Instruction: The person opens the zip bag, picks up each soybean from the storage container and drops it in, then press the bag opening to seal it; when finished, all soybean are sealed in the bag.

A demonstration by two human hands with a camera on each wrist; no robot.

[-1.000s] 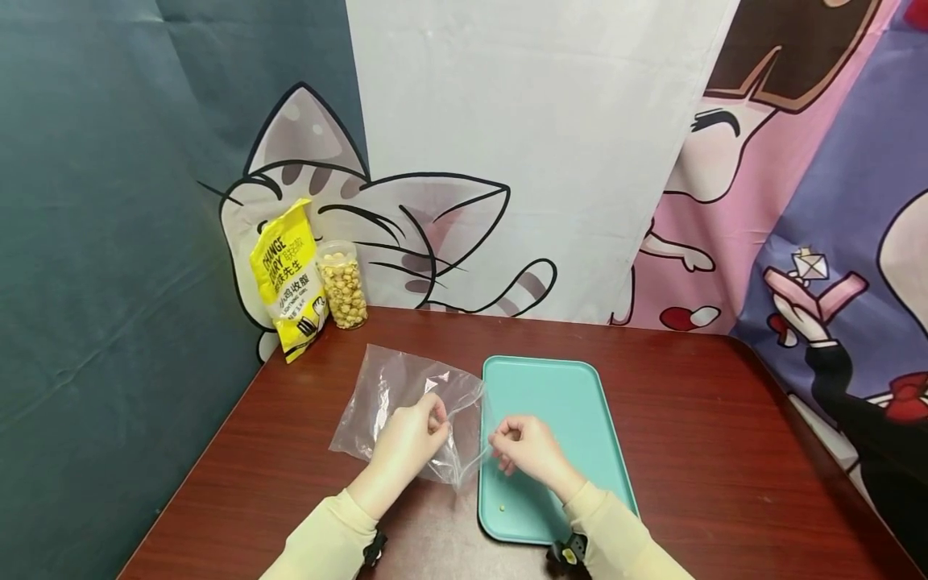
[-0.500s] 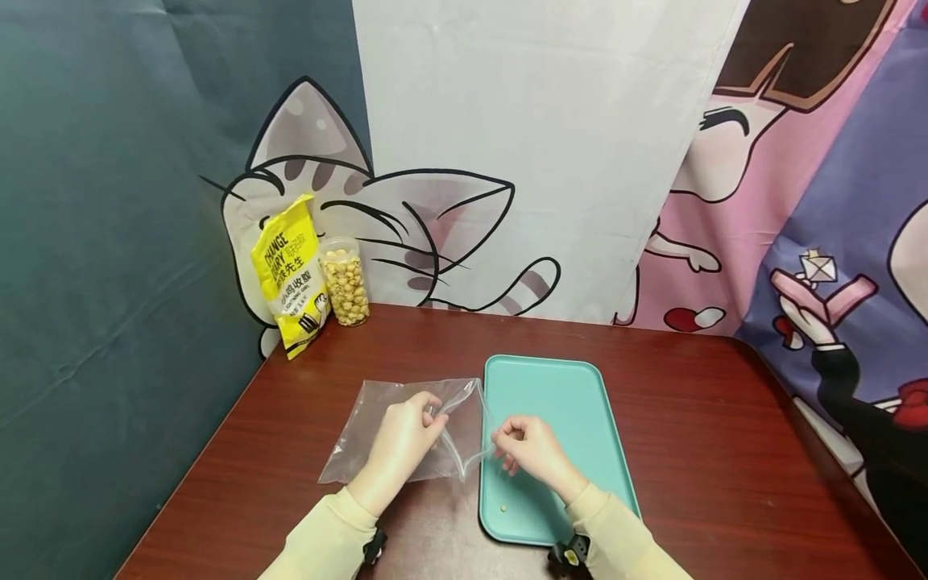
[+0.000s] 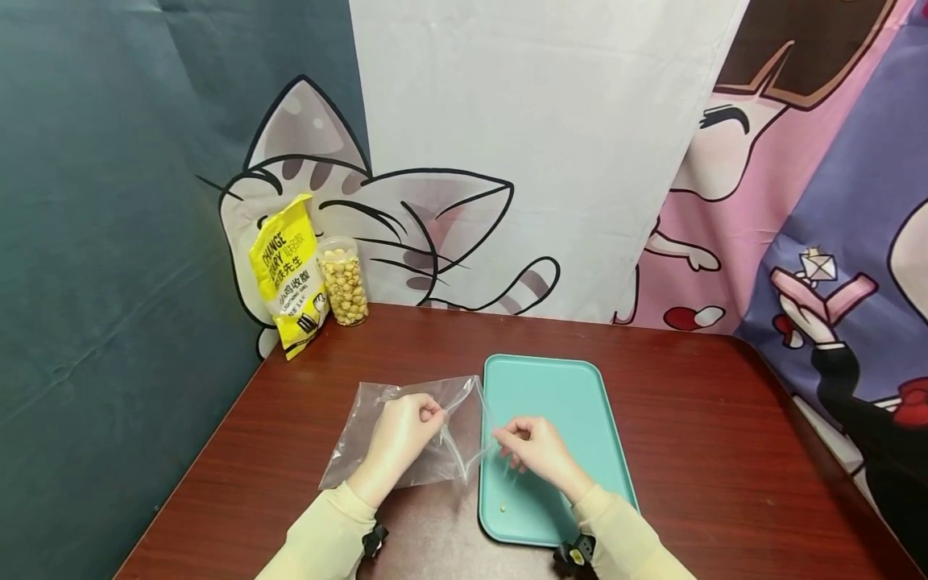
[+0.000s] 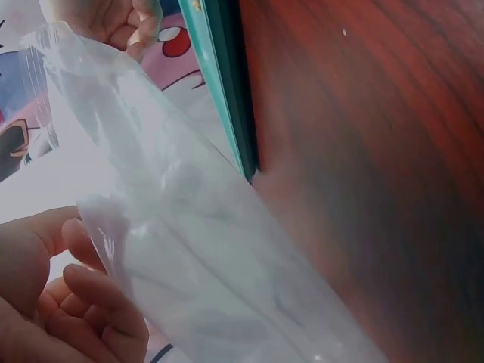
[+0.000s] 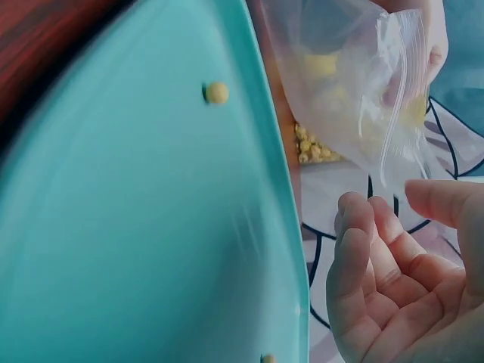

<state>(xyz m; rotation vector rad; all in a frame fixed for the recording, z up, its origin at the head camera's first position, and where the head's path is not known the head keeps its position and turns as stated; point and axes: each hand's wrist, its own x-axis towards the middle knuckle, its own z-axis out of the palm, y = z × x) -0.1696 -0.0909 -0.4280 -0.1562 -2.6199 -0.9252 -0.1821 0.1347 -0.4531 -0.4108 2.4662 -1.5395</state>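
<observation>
A clear plastic zip bag (image 3: 453, 435) is spread between the two hands, its mouth with the ridged zip strip toward the right. My left hand (image 3: 406, 427) pinches one edge of the mouth between thumb and forefinger. At the opposite edge, my right hand (image 3: 536, 451) holds the film at its fingertips above the tray; in the right wrist view, a small gap shows between thumb (image 5: 442, 198) and fingers. Both rims of the mouth stand apart. Inside the bag I see no contents. Beneath the right hand lies the turquoise tray (image 3: 580, 395).
A small pale yellow ball (image 5: 217, 93) lies on the tray, with another small piece (image 5: 268, 358) near its edge. At the back left, a yellow printed packet (image 3: 290, 278) leans beside a clear jar (image 3: 343, 282) of pale yellow pieces. Printed cloth hangs behind the table (image 3: 696, 451).
The bag's far edge has come down nearer the person, and the bag now lies flatter with its mouth spread. The right hand has shifted very slightly right.
</observation>
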